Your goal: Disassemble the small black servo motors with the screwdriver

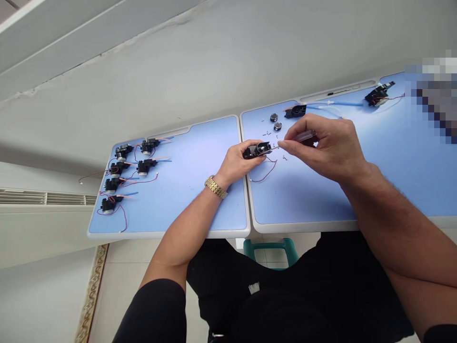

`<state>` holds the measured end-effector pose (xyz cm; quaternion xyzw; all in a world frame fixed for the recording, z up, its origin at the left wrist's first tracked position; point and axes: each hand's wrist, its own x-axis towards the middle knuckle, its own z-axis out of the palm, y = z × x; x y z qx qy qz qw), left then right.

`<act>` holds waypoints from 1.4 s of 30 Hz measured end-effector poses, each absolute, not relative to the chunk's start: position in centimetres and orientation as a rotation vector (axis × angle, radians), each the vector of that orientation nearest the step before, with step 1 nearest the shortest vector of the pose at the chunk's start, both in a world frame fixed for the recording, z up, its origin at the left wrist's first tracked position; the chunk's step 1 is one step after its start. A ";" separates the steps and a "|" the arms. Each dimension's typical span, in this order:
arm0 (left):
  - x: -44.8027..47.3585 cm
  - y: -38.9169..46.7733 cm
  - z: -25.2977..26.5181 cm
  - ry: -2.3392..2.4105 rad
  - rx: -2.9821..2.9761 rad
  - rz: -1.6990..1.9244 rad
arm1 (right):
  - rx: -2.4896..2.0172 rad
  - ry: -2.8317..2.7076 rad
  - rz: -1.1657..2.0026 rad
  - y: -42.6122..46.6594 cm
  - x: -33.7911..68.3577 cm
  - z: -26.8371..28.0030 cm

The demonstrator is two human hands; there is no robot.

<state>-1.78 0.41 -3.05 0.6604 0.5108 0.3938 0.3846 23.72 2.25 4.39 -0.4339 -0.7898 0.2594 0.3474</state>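
Observation:
My left hand (234, 163) is closed around a small black plastic motor assembly (253, 150), above the gap between the two tables. A thin red-and-black wire (274, 167) trails below it towards the right table. In my right hand (333, 145) is a screwdriver with a clear handle (306, 136), pinched between thumb and fingers. Its thin metal shaft points left and its tip meets the assembly; the exact contact is too small to make out. Just beyond my hands lie two round metal-and-black wheels (277, 126), several small screws (284, 157) and a black housing (296, 111).
Several similar black assemblies (146, 166) with wires sit on the left blue table (200, 190). Blue and clear tubes (342, 103) lie at the back of the right table (307, 200), near another assembly (378, 95) and a pen (337, 92). A green stool (291, 252) is below.

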 end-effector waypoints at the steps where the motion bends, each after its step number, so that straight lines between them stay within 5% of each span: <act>1: -1.8 0.4 -3.1 1.302 1.684 1.003 | -1.131 -2.056 0.666 2.2 23.7 4.5; 20: -1.5 0.2 -3.3 1.338 1.838 0.958 | -0.809 -2.279 0.362 2.4 24.0 3.5; 42: -1.9 0.4 -3.5 1.286 1.811 0.954 | -0.815 -2.315 0.477 1.7 24.2 4.0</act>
